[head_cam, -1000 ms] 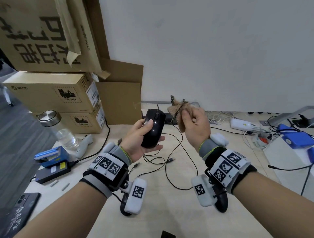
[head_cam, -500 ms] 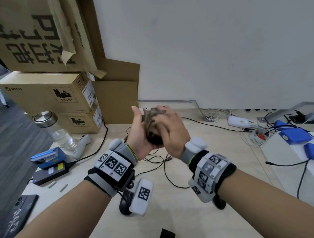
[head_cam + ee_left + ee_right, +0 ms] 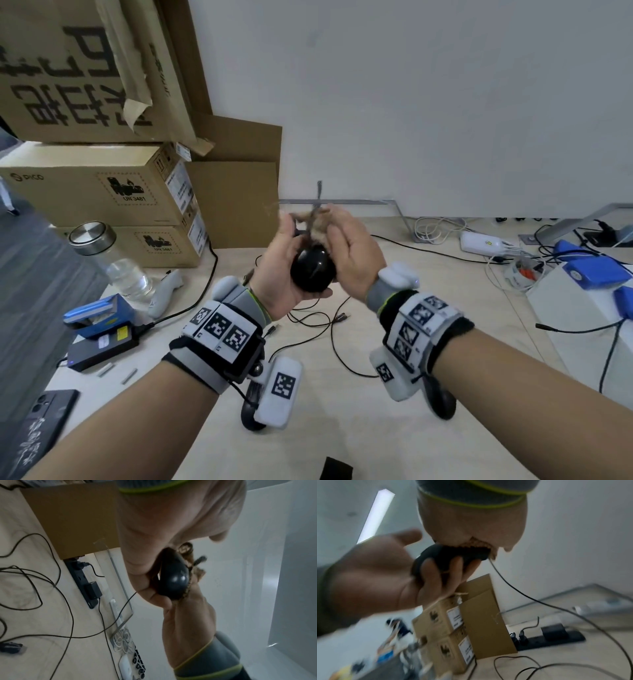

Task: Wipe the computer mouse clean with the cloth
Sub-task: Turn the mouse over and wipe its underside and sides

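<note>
A glossy black computer mouse is held up above the table, rear end toward me. My left hand cups it from the left and below, fingers curled round its underside. A small tan cloth with a dark braided edge lies over the mouse's front half. My right hand presses the cloth onto the mouse, fingers curled over it. The mouse cable hangs down to the table.
Stacked cardboard boxes stand at the left against the wall. A water bottle, a blue device and a phone lie at the left. Loose cables run under my hands. A power strip, white adapter and blue boxes sit behind and right.
The right hand brought the cloth from beside the mouse onto it and now rubs toward its front. The left hand has tipped the mouse so its rear faces me.
</note>
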{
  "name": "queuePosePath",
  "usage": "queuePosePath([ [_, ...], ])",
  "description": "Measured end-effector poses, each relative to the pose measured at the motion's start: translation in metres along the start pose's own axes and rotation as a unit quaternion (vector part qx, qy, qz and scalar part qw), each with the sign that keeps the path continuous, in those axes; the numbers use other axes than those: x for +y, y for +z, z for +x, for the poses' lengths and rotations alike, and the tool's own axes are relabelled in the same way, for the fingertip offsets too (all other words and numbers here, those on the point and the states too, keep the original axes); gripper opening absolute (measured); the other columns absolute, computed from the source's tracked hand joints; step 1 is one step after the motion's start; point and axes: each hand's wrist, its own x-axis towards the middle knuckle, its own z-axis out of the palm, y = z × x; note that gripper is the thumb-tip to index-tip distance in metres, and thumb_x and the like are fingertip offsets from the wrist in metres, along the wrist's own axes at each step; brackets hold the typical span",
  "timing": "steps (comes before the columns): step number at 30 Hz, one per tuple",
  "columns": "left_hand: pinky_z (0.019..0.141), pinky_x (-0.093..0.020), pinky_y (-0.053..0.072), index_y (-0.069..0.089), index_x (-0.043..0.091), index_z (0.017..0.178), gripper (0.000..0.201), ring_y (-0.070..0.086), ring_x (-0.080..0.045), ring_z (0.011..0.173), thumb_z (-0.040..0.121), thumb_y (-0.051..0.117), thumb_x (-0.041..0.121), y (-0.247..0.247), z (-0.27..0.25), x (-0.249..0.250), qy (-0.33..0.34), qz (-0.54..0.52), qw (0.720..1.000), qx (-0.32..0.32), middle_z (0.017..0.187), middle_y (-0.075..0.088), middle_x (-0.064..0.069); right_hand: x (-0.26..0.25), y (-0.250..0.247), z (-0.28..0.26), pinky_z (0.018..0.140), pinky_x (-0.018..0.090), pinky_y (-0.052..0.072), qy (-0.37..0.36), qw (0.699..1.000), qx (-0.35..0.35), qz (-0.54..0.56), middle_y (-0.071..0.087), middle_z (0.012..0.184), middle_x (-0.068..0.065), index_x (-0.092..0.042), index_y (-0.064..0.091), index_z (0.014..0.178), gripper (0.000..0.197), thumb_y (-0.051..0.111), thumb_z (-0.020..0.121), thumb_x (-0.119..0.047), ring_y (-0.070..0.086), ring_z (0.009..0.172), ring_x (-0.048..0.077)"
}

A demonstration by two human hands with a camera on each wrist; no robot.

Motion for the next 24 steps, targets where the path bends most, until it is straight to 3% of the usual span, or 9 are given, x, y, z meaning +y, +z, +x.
queuePosePath([
  [2, 0.065, -0.037, 0.057, 0.059, 0.017, 0.118, 0.055, 0.066, -0.029, 0.089, 0.077, 0.066, 0.052, -0.002, -0.001, -0.006, 0.019, 0.065, 0.998, 0.005, 0.108, 0.065, -0.012, 0.009, -0.004, 0.012, 0.09, 0.027, 0.042, 0.107, 0.993, 0.03, 0.026, 0.069, 0.109, 0.007, -0.015, 0.065, 0.112, 0.031, 0.039, 0.1, -0.028, 0.06, 0.099, 0.019],
  [4, 0.066, -0.039, 0.06, 0.059, 0.03, 0.113, 0.042, 0.067, -0.025, 0.081, 0.076, 0.075, 0.02, -0.006, 0.0, -0.011, 0.072, 0.192, 0.978, 0.047, 0.106, 0.066, -0.009, 0.019, -0.009, 0.018, 0.078, 0.034, 0.047, 0.156, 0.984, 0.071, 0.053, 0.066, 0.081, -0.001, -0.02, 0.062, 0.085, 0.028, 0.04, 0.099, -0.031, 0.059, 0.076, 0.019],
  [7, 0.064, -0.034, 0.056, 0.065, 0.04, 0.106, 0.04, 0.066, -0.018, 0.067, 0.076, 0.08, 0.018, -0.016, 0.0, -0.015, 0.142, 0.354, 0.918, 0.112, 0.088, 0.072, 0.003, 0.018, -0.022, 0.019, 0.063, 0.028, 0.037, 0.159, 0.978, 0.126, 0.052, 0.05, 0.061, -0.008, -0.022, 0.048, 0.066, 0.035, 0.041, 0.099, -0.029, 0.046, 0.06, 0.013],
  [11, 0.053, -0.025, 0.049, 0.073, 0.032, 0.096, 0.028, 0.06, -0.006, 0.056, 0.071, 0.083, 0.024, -0.014, 0.005, -0.02, 0.182, 0.345, 0.906, 0.166, 0.07, 0.07, 0.011, 0.005, -0.014, -0.001, 0.063, 0.03, 0.034, 0.113, 0.991, 0.076, -0.006, 0.052, 0.066, -0.006, -0.013, 0.052, 0.075, 0.029, 0.043, 0.099, -0.027, 0.046, 0.062, 0.015],
  [14, 0.061, -0.035, 0.055, 0.071, 0.026, 0.076, 0.008, 0.059, -0.014, 0.061, 0.074, 0.076, 0.019, -0.008, 0.012, -0.022, 0.183, 0.37, 0.891, 0.188, 0.066, 0.068, 0.006, -0.016, 0.007, -0.021, 0.087, 0.015, 0.035, 0.016, 1.0, 0.017, -0.017, 0.066, 0.106, 0.001, -0.014, 0.064, 0.107, 0.025, 0.042, 0.097, -0.021, 0.055, 0.103, 0.015],
  [17, 0.073, -0.033, 0.053, 0.069, 0.013, 0.087, 0.016, 0.058, -0.023, 0.077, 0.076, 0.062, 0.023, -0.008, 0.013, -0.024, 0.197, 0.355, 0.89, 0.208, 0.082, 0.062, -0.005, -0.022, 0.017, -0.026, 0.111, 0.018, 0.025, -0.105, 0.993, -0.038, -0.027, 0.062, 0.128, 0.005, -0.012, 0.064, 0.119, 0.034, 0.041, 0.099, -0.026, 0.046, 0.127, 0.014],
  [20, 0.061, -0.039, 0.055, 0.068, 0.033, 0.07, 0.005, 0.063, -0.017, 0.066, 0.066, 0.071, 0.032, -0.015, 0.009, -0.02, 0.217, 0.372, 0.884, 0.18, 0.067, 0.067, 0.003, -0.006, 0.004, -0.012, 0.1, 0.02, 0.039, -0.059, 0.998, -0.024, -0.024, 0.066, 0.118, -0.001, -0.016, 0.065, 0.111, 0.03, 0.04, 0.098, -0.024, 0.056, 0.115, 0.018],
  [22, 0.058, -0.029, 0.051, 0.073, 0.035, 0.078, 0.012, 0.061, -0.006, 0.061, 0.069, 0.08, 0.032, -0.022, 0.008, -0.02, 0.215, 0.391, 0.88, 0.162, 0.067, 0.069, 0.013, 0.001, -0.007, -0.004, 0.083, 0.023, 0.043, 0.046, 0.999, 0.002, -0.02, 0.066, 0.102, -0.007, -0.02, 0.066, 0.107, 0.024, 0.043, 0.099, -0.02, 0.061, 0.101, 0.018],
  [24, 0.059, -0.026, 0.05, 0.074, 0.032, 0.081, 0.013, 0.061, -0.006, 0.061, 0.069, 0.079, 0.035, -0.022, 0.007, -0.019, 0.215, 0.393, 0.88, 0.157, 0.067, 0.069, 0.014, -0.004, -0.005, -0.006, 0.078, 0.022, 0.04, 0.06, 0.998, 0.022, -0.017, 0.066, 0.098, -0.004, -0.02, 0.067, 0.106, 0.024, 0.044, 0.098, -0.019, 0.062, 0.096, 0.021],
])
